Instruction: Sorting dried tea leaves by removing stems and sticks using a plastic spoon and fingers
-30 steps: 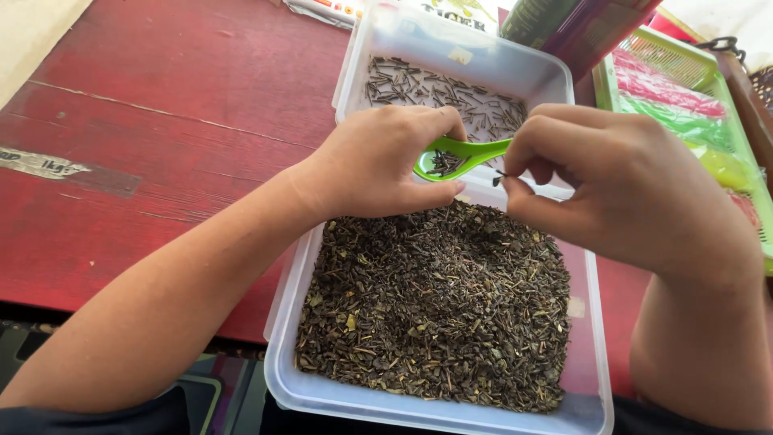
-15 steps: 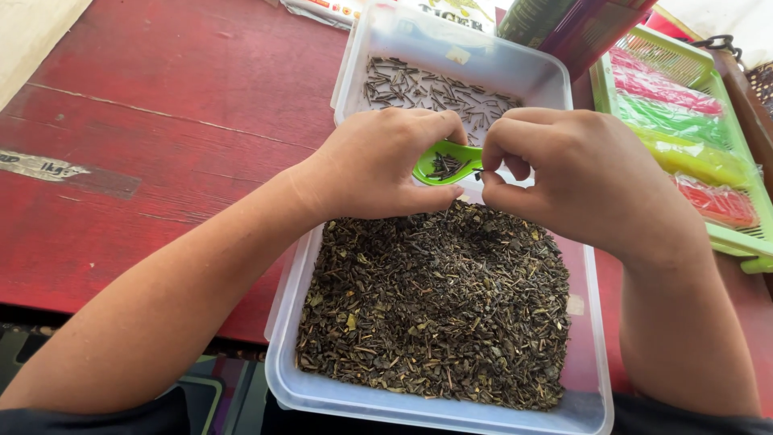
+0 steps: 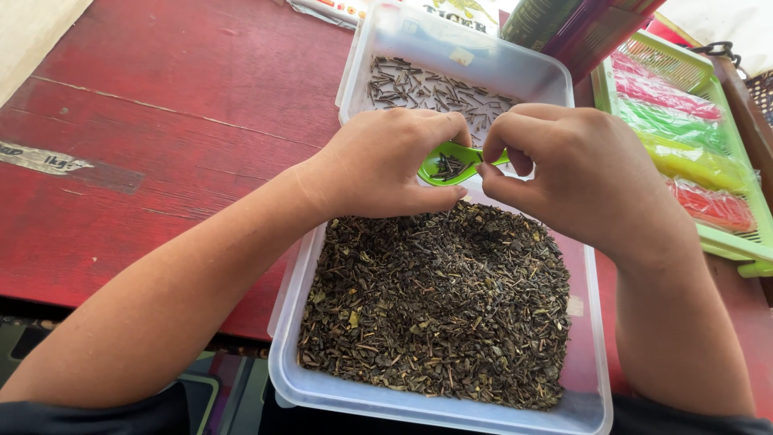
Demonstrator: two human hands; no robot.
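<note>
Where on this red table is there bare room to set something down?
Free: the red table left of the two clear tubs, apart from a tape strip near its left edge. Crowded: the far tub, both hands over the near tub, and the green tray at right.

L hand (image 3: pixel 378 165) w/ green spoon (image 3: pixel 451 163)

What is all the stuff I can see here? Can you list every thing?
clear plastic tub of dark dried leaves: one, near edge.
clear plastic tub of dark stems: one, behind it.
small green plastic spoon: one, holding stems, between the hands.
green plastic basket of coloured packets: one, right.
red wooden table: one, underneath.
strip of tape: one, pale, left.
left hand: holds the spoon.
right hand: fingers pinched at the spoon.
</note>
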